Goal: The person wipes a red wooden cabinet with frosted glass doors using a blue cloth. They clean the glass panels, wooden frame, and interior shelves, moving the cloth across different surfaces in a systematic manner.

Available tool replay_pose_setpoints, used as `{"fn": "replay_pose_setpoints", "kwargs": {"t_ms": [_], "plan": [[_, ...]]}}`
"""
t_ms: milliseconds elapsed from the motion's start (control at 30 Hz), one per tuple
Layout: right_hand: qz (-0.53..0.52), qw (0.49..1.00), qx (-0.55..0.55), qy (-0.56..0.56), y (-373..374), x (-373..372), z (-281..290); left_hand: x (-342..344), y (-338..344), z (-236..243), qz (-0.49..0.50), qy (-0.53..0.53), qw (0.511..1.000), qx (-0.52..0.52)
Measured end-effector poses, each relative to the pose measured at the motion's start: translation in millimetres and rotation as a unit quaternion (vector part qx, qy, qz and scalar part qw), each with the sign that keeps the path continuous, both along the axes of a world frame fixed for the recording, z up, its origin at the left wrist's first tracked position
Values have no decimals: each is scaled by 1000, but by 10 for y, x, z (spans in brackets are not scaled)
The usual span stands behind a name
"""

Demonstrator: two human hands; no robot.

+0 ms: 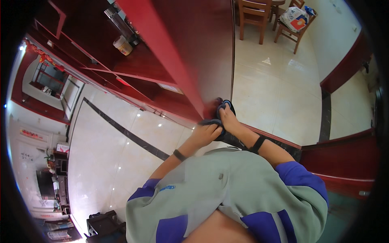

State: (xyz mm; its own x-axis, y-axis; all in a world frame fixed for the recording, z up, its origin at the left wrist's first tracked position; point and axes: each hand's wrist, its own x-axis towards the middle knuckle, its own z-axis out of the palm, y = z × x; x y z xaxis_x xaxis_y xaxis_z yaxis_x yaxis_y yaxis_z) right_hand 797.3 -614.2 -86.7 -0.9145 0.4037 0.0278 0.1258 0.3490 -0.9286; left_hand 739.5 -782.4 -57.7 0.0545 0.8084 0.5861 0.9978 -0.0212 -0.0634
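Dark pieces: soft-looking, rounded, blue-edged (212, 121); they are sitting at the near foot of the cabinet, right by the fingers.
Cabinet: glossy red panels (160, 71) are running along the left, with a straight, smooth upright edge.
Left hand: the hand (201, 136) is reaching away from the body, fingers lying close together and bending over a dark piece; I can't tell whether it is gripping.
Right hand: the hand (230, 120) is angling far and left, fingers bunching against the other piece; its grip I can't tell either.
Wrists: both are wearing black bands (179, 155), forearms converging.
Shirt: grey-green cloth (194, 178) with purple patches is creasing nearby.
Floor: polished pale tiles (279, 101) are shining.
Far right: a crinkled bag (295, 19) is resting on a slatted wooden chair (289, 34).
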Motion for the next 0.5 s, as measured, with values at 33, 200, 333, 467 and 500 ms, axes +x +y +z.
{"fn": "replay_pose_setpoints", "kwargs": {"t_ms": [33, 200, 333, 467, 500], "plan": [[2, 999, -45, -12, -33, 56, 130, 53, -25, 92, 4, -16, 1000, 11], [-20, 993, 24, 116, 16, 0, 1056, 158, 151, 850, 89, 125, 979, 132], [0, 940, 133, 315, 245, -21, 1822, 225, 397, 1523, 225, 174, 932, 224], [23, 877, 239, 417, 480, -171, 2146, 198, 605, 1818, 290, 195, 912, 215], [22, 872, 257, 415, 496, -222, 2120, 198, 625, 1802, 326, 183, 909, 182]]}}
